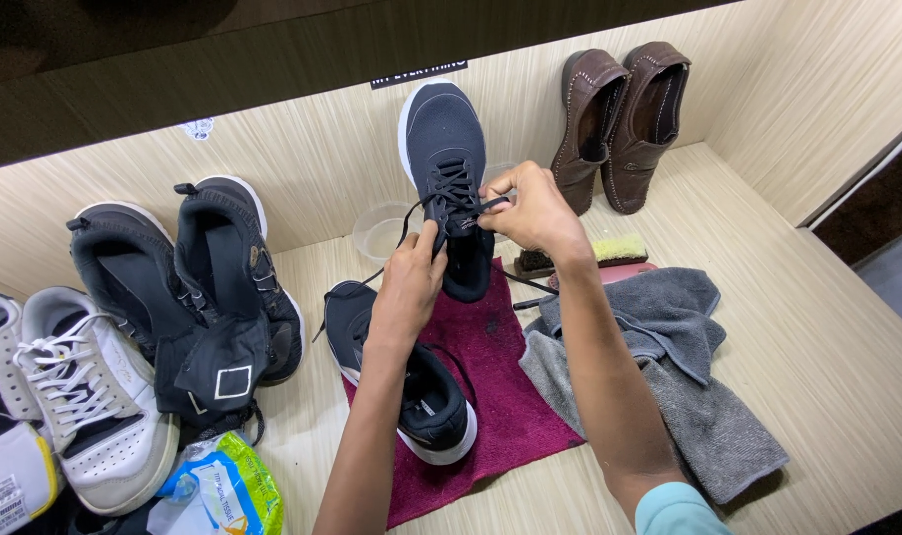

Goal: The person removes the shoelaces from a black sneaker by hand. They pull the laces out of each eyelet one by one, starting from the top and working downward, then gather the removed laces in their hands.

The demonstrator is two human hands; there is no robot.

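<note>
Shoelace (449,201) pinched between both closed hands

Hidden or cut off, by clock direction from the frame's centre:
- 6 o'clock: second dark sneaker (411,381), midsection covered by the left forearm.
- 12 o'clock: dark sneaker (449,168), heel behind the left hand (411,282); lace ends too thin to trace.
- 3 o'clock: brush (580,256), partly behind the right wrist.
- 8 o'clock: white sneaker (84,396) and tissue pack (223,490), the pack cropped by the bottom edge.
- 11 o'clock: clear plastic container (379,233), contents indistinct.
</note>
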